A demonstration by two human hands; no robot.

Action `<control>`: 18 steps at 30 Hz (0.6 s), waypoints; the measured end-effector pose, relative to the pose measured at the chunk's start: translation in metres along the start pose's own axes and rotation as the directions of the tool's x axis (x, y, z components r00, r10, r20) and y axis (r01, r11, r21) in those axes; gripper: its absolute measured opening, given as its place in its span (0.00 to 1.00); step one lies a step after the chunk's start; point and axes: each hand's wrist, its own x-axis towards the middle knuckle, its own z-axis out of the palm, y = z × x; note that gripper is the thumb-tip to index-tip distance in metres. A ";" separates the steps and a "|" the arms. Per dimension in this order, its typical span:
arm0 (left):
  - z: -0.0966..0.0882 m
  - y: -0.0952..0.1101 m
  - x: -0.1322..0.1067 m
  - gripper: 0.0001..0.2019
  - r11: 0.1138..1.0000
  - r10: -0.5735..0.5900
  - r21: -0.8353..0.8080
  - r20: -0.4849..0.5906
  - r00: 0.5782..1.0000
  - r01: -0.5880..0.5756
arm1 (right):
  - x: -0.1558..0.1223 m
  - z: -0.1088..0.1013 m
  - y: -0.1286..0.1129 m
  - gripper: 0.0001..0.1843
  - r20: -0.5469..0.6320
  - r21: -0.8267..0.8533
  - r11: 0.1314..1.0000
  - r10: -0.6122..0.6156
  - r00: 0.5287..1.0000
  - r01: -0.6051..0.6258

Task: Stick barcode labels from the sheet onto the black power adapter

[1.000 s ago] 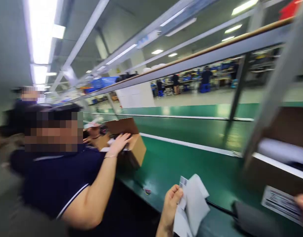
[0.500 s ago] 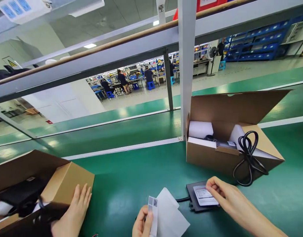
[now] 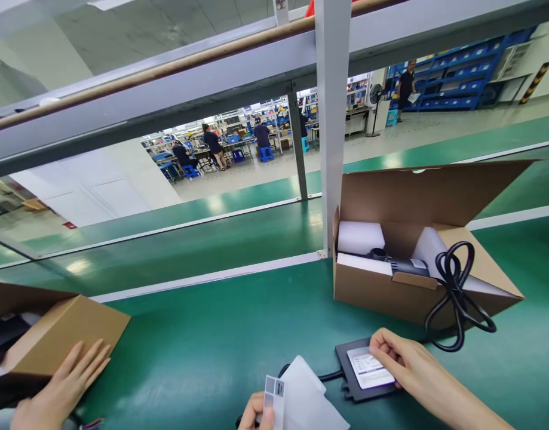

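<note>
**Right hand (image 3: 402,364) at the white label (image 3: 370,369) of a black flat unit (image 3: 345,361)**

The black flat unit lies on the green table (image 3: 211,340), just in front of the open carton (image 3: 382,292). The white label is on its upper face. The fingers of the right hand are bent and drawn together, and their tips touch the label near its upper right corner; whether they pinch it or only press it, I cannot tell. From the left side of the unit comes a black cable (image 3: 331,376), which passes behind a white sheet (image 3: 310,397).

The left hand (image 3: 256,412) is in front of the open carton and to its left. It is closed, with thumb and fingers gripping a narrow label strip (image 3: 274,403); the white sheet is just beside this strip.

The open carton has its lid raised. Inside are white foam (image 3: 359,237) and a dark device (image 3: 408,267), and a tied black cord (image 3: 456,298) hangs over the front wall. A grey post (image 3: 332,119) stands just beside the carton's left end.

Well to the left of the open carton, a co-worker's hand (image 3: 63,382) rests with extended fingers on a second carton (image 3: 72,334). Far behind the open carton stand blue shelves (image 3: 453,77).
</note>
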 end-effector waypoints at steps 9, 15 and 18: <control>0.009 0.018 0.024 0.27 0.981 0.045 0.193 -0.090 0.995 -0.027 | -0.003 0.001 0.001 0.27 0.030 -0.036 0.999 0.035 0.999 -0.034; 0.036 0.038 0.000 0.36 0.985 0.040 0.175 -0.186 0.982 -0.007 | -0.002 0.001 -0.003 0.26 0.014 -0.065 0.998 0.027 1.000 -0.027; 0.088 0.037 -0.082 0.37 0.991 0.057 0.132 -0.187 0.981 -0.032 | -0.003 0.001 -0.006 0.24 -0.008 -0.102 0.995 0.021 1.000 -0.022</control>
